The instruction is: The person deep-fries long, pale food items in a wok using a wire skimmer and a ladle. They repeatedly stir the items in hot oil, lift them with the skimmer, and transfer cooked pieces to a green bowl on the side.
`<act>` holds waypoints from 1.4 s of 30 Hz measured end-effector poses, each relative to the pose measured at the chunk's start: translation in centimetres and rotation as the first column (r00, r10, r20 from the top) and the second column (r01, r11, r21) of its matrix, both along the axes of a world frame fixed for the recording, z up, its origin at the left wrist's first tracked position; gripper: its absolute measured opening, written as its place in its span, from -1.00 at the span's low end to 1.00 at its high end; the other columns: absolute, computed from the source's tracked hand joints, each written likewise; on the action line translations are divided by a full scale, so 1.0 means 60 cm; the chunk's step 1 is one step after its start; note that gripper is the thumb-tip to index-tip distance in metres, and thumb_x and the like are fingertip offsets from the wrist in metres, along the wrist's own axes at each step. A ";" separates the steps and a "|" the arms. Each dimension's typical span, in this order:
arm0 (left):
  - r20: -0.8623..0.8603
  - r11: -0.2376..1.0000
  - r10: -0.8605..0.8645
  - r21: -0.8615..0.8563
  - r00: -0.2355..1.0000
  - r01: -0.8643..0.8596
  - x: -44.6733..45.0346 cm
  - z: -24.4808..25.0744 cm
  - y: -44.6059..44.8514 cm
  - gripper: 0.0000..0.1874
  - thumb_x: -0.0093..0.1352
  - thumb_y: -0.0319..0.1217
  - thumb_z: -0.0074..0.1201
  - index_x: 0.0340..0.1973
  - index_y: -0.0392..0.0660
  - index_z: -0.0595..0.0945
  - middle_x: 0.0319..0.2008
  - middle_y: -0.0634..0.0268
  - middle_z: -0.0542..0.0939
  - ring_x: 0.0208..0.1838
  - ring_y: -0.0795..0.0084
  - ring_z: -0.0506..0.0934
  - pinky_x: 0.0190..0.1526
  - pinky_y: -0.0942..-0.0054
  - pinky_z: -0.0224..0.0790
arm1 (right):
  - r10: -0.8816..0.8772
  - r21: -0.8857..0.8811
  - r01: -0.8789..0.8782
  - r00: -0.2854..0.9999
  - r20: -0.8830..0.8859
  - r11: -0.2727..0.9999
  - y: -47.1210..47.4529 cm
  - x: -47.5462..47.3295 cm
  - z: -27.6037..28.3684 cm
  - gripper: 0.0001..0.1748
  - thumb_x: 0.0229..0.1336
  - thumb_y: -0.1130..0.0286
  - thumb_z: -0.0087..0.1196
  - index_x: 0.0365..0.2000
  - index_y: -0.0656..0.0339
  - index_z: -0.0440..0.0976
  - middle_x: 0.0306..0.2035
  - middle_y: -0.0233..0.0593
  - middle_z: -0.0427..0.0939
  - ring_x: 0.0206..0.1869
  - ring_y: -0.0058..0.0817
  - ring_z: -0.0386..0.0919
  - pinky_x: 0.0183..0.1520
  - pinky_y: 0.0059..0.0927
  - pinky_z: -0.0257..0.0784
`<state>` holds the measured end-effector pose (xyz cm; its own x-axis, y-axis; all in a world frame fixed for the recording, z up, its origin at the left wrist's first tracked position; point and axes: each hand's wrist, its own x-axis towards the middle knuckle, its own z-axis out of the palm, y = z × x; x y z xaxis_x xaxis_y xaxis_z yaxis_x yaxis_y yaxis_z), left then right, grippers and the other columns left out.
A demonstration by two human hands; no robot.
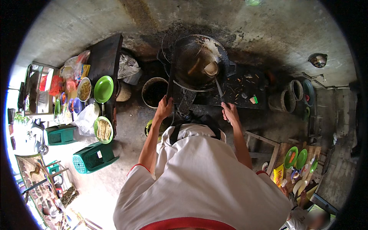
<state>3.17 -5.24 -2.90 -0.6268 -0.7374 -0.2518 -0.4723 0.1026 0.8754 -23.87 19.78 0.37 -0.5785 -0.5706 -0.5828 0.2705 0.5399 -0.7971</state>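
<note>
A large blackened wok [198, 82] holds brown liquid, likely oil, with a long browned piece of food [194, 66] in it. My right hand [230, 111] grips the handle of a metal ladle [211, 69], whose bowl is over the right part of the wok. At the wok's left, my left hand [164, 107] is closed around the near end of a long dark bar or handle [171, 77]; what it belongs to is hard to tell. A round wire strainer [166, 47] shows beyond that bar, at the wok's far left.
A dark table at left bears a green plate [103, 89], a bowl of food [84, 89] and a plate of pale dough strips [103, 130]. Buckets [154, 92] flank the stove. Green plastic stools [93, 158] stand behind left. At lower right, another person sits by a wooden table [309, 152].
</note>
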 end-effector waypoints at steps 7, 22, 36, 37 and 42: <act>0.089 0.976 -0.078 -0.198 0.993 0.094 0.001 -0.035 -0.017 -0.66 0.49 -0.26 -0.11 -0.05 -0.31 0.50 -0.46 -0.09 0.58 -0.31 -0.12 0.59 -0.24 0.10 0.41 | -0.069 0.001 0.070 0.982 0.174 0.998 -0.025 -0.009 -0.046 -0.63 0.37 0.14 0.05 -0.26 0.32 0.45 -0.65 -0.44 0.35 -0.71 -0.70 0.30 -0.69 -0.57 0.21; -0.191 0.853 -0.211 -0.515 0.959 0.085 0.004 -0.010 0.001 -0.75 0.49 -0.30 -0.11 -0.15 -0.25 0.50 -0.56 0.15 0.50 -0.57 0.32 0.47 -0.48 0.33 0.27 | -0.047 -0.017 0.049 0.993 0.106 0.999 0.007 0.007 -0.005 -0.62 0.34 0.12 0.07 -0.21 0.31 0.47 -0.65 -0.44 0.35 -0.75 -0.72 0.27 -0.74 -0.58 0.17; 0.050 0.974 -0.059 0.222 0.997 0.046 0.000 -0.009 -0.003 -0.71 0.51 -0.30 -0.14 -0.07 -0.30 0.49 -0.55 0.07 0.49 -0.49 0.13 0.52 -0.40 0.23 0.37 | -0.099 -0.066 0.132 0.925 0.366 0.989 -0.046 -0.005 -0.046 -0.64 0.35 0.13 0.07 -0.25 0.29 0.47 -0.62 -0.44 0.37 -0.71 -0.72 0.27 -0.70 -0.58 0.18; -0.006 0.932 -0.055 0.359 0.998 0.053 0.004 -0.011 -0.003 -0.72 0.51 -0.31 -0.14 -0.07 -0.29 0.49 -0.57 0.09 0.47 -0.51 0.16 0.51 -0.42 0.24 0.37 | -0.121 -0.083 0.170 0.900 0.418 0.982 -0.049 -0.002 -0.049 -0.64 0.35 0.13 0.08 -0.25 0.29 0.47 -0.62 -0.44 0.38 -0.71 -0.72 0.27 -0.69 -0.59 0.18; -0.123 0.986 -0.169 -0.019 0.978 0.168 0.017 -0.012 0.003 -0.75 0.50 -0.33 -0.13 -0.06 -0.24 0.50 -0.58 0.17 0.43 -0.51 0.31 0.49 -0.46 0.29 0.36 | -0.111 -0.081 0.143 0.943 0.313 0.987 -0.012 0.022 -0.034 -0.65 0.36 0.13 0.06 -0.21 0.28 0.45 -0.62 -0.43 0.37 -0.72 -0.72 0.27 -0.70 -0.58 0.17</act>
<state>4.19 -5.09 -3.64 -0.7683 -0.6202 -0.1583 -0.3353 0.1792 0.9249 -22.53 19.08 -1.66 -0.4525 -0.5691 -0.6866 0.5710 0.4066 -0.7132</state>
